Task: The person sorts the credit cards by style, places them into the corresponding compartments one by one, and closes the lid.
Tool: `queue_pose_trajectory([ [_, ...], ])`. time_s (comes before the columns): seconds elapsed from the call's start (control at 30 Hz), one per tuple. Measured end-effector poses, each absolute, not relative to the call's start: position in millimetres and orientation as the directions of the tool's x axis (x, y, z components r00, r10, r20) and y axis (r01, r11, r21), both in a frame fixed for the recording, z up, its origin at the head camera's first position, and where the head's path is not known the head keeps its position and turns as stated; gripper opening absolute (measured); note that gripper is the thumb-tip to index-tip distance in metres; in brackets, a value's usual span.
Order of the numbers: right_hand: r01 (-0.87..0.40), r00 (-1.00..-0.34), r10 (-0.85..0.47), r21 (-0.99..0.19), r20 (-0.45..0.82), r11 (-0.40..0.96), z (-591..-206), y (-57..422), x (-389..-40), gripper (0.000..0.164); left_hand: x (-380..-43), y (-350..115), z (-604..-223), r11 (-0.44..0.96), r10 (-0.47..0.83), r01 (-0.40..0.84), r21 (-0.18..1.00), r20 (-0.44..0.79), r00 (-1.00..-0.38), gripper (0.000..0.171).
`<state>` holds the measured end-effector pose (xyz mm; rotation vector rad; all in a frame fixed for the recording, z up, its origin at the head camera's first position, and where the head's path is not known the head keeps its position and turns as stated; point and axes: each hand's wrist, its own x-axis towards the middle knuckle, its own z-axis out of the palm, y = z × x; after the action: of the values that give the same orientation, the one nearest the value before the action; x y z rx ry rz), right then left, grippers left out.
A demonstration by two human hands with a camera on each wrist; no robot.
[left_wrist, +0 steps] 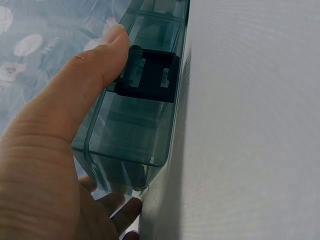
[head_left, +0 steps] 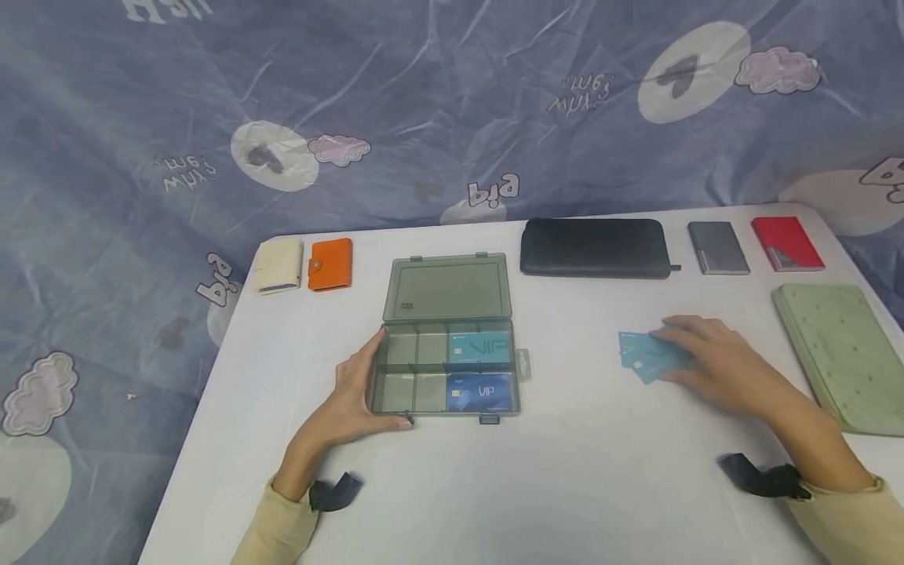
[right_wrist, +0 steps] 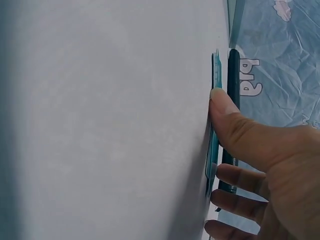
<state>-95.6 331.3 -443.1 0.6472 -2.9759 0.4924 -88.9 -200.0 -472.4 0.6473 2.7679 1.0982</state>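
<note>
Hands (head_left: 349, 402) grip box (head_left: 396, 391), cards (head_left: 644, 352); orange wallet (head_left: 330, 267) head-view only

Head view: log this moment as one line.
left hand: grips translucent compartment box | right hand: holds light-blue cards | box lid: open

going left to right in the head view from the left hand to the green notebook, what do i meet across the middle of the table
Left hand → open divided box → light blue cards → right hand → green notebook
</note>
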Motion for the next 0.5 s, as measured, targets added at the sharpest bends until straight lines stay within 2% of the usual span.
queue_pose_trajectory([
  [0.17, -0.375, -0.926, -0.368, -0.277, 0.080, 0.885, -442.4, 328.7, -98.5, 0.064, -89.7, -200.7, -472.3, 0.649, 0.419, 0.349, 0.676, 0.065, -0.906, 0.129],
  [0.37, -0.344, -0.938, -0.343, -0.309, 0.060, 0.887, -444.4, 328.9, -104.0, 0.056, -89.9, -201.4, -474.1, 0.650, 0.417, 0.350, 0.674, 0.068, -0.906, 0.129],
  [0.5, -0.325, -0.944, -0.324, -0.321, 0.058, 0.889, -446.6, 330.1, -104.4, 0.056, -89.0, -201.7, -475.8, 0.648, 0.420, 0.352, 0.675, 0.069, -0.905, 0.129],
])
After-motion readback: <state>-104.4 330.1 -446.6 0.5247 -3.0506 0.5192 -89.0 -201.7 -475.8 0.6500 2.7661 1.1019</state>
